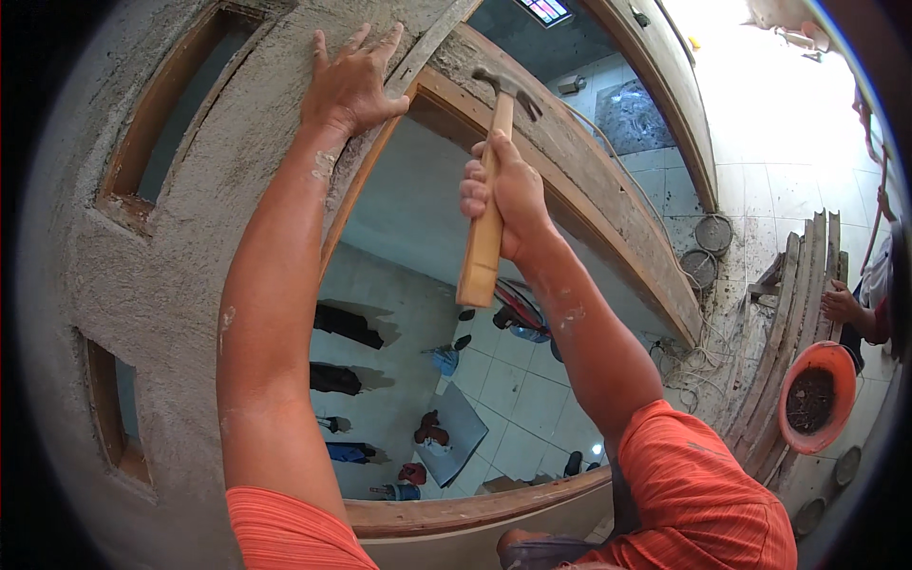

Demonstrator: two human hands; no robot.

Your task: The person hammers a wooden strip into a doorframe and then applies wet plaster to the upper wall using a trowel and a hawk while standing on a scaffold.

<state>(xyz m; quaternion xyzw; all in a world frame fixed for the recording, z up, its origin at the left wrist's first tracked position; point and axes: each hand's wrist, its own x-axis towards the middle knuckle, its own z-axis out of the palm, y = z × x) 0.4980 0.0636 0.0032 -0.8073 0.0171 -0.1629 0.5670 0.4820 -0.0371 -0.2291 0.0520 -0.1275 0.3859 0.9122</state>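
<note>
Showing a rough plastered wall [171,275] spreading over the left side, with two narrow wood-edged openings [190,104]; a pale tiled floor [779,185] stretching along the far right; and, between them, a large wooden frame [427,516] surrounding a view into a room. Extending both forearms [290,247] upward from orange sleeves [703,475]. Including long planks [806,275] lying side by side at right, and, near them, an orange bucket [843,380] holding dark material. Holding a claw hammer [483,256] in front of the frame's upper part, with its head pointing up and away from the body; leaving contact between metal and wood impossible to tell. Closing the right hand [518,185] round the wooden handle. Resting the left hand [353,87], open with fingers spreading, on the wall beside the frame's upper left corner, with the thumb pointing toward that corner. Placing another person's hand [841,302] beside the planks.
</note>
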